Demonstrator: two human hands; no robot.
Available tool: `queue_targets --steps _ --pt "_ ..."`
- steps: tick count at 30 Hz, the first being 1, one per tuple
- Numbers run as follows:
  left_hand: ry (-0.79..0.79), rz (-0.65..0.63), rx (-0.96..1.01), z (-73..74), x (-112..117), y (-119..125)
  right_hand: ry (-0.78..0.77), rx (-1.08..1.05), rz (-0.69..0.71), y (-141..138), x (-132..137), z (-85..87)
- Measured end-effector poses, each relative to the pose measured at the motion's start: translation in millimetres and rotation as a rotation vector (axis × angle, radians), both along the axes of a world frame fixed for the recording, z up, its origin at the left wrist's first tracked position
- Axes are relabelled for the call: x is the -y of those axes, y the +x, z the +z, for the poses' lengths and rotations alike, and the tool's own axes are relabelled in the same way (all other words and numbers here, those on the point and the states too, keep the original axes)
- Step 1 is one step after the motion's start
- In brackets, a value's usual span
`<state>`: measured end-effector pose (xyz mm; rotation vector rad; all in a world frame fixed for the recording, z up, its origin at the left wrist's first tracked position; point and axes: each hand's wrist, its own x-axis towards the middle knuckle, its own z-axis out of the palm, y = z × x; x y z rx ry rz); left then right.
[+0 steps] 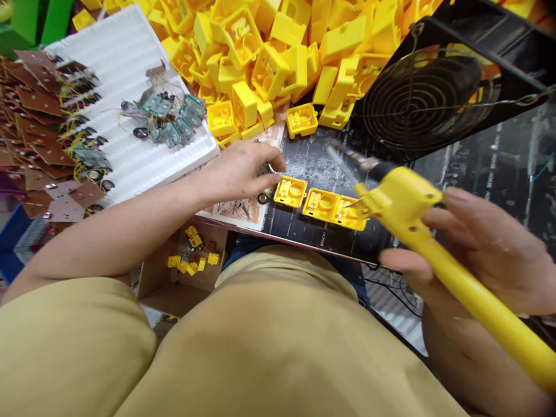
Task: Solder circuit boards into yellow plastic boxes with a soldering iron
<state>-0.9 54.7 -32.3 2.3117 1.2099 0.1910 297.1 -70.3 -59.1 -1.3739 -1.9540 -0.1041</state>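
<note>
My right hand [486, 249] is closed round the yellow handle of a soldering gun [403, 197], its blurred metal tip pointing left above the bench. Below that tip, a row of small yellow housings [320, 204] lies open side up near the bench's front edge. At the left end of the row is another yellow housing [290, 191], and my left hand [247, 168] is beside it, thumb and fingers curled together. Thin wires and a small round dark part [263, 198] show under these fingers; the rest of what they hold is hidden.
Yellow housings [243, 104] are heaped at the back. A black fan [412, 110] with a wire guard stands back right. On the left, a white foam sheet [130, 35] bears green circuit boards [163, 113] beside stacked brown boards [39, 127]. A cardboard box [160, 284] sits below.
</note>
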Motion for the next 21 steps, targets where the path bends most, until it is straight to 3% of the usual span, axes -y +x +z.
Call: queue_targets --steps 2,5,11,16,21 --pt "-0.002 0.047 0.108 -5.2 1 -4 0.073 -0.005 0.051 -6 -5 1.2" --pt "-0.052 0.139 0.249 -14.8 1 -3 0.017 -0.062 0.147 -28 -23 -1.7" --pt "-0.256 0.182 0.458 -25.4 -5 9 -0.015 0.032 0.339 -77 -55 -29.1" --pt "-0.029 0.010 0.256 -19.2 -2 8 -0.014 0.079 0.220 -80 -53 -37.7" --pt "0.097 -0.119 0.061 -15.7 -1 16 0.024 0.070 0.195 -75 -51 -27.1"
